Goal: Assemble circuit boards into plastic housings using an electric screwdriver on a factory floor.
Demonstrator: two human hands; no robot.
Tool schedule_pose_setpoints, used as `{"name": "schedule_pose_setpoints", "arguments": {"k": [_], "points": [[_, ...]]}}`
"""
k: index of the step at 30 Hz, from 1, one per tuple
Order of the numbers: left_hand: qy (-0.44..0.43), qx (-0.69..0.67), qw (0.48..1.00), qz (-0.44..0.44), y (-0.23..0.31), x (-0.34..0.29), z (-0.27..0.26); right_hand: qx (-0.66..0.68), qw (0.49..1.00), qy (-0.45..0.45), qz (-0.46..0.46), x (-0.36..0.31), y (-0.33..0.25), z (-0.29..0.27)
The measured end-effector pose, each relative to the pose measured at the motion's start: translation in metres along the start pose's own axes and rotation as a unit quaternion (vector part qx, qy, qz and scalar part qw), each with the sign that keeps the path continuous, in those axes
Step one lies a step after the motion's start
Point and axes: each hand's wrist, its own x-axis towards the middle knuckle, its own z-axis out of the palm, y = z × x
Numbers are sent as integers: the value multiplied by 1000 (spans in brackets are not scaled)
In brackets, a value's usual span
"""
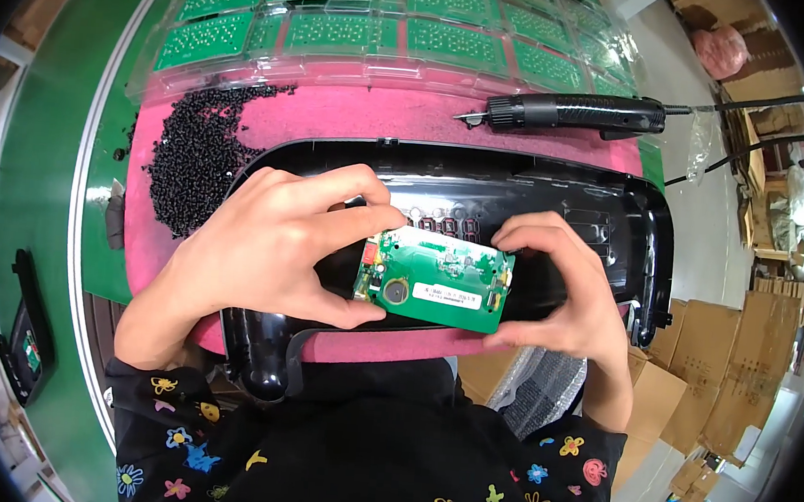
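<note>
Both my hands hold a green circuit board (398,305) by its two short ends. It carries a white label, a round dark part and small components. My left hand (280,241) pinches the left end between thumb and fingers. My right hand (560,287) grips the right end the same way. Under the board lies a large black plastic housing (603,210), its hollow inside facing up. Red-outlined digit shapes show in the housing just behind the board. Whether the board touches the housing I cannot tell.
A pink mat (328,113) lies under the housing. Small black screws (192,154) are heaped at its left. A black electric screwdriver (573,113) rests at the back right. Clear trays of green boards (334,33) stand behind. Another black housing (29,330) lies far left; cardboard boxes (724,361) stand right.
</note>
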Motion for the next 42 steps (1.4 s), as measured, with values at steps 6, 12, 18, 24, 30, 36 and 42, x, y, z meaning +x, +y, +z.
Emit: {"name": "schedule_pose_setpoints", "arguments": {"k": [6, 12, 18, 24, 30, 36, 42], "points": [[-7, 29, 997, -76, -9, 1, 8, -78, 994, 70, -43, 14, 26, 3], [-31, 56, 993, -95, -8, 4, 8, -109, 991, 75, -23, 16, 28, 9], [-48, 80, 990, -108, -8, 5, 9, -104, 991, 78, -9, 18, 26, 12], [-60, 83, 988, -114, -7, 7, 10, -114, 991, 75, -2, 17, 25, 11], [-62, 69, 990, -111, -9, 6, 11, -117, 990, 73, -2, 17, 24, 13], [-66, 77, 990, -97, -10, 5, 8, -124, 990, 68, 5, 19, 23, 14], [-53, 94, 991, -77, -11, 1, 5, -129, 990, 63, 15, 23, 19, 17]]}}
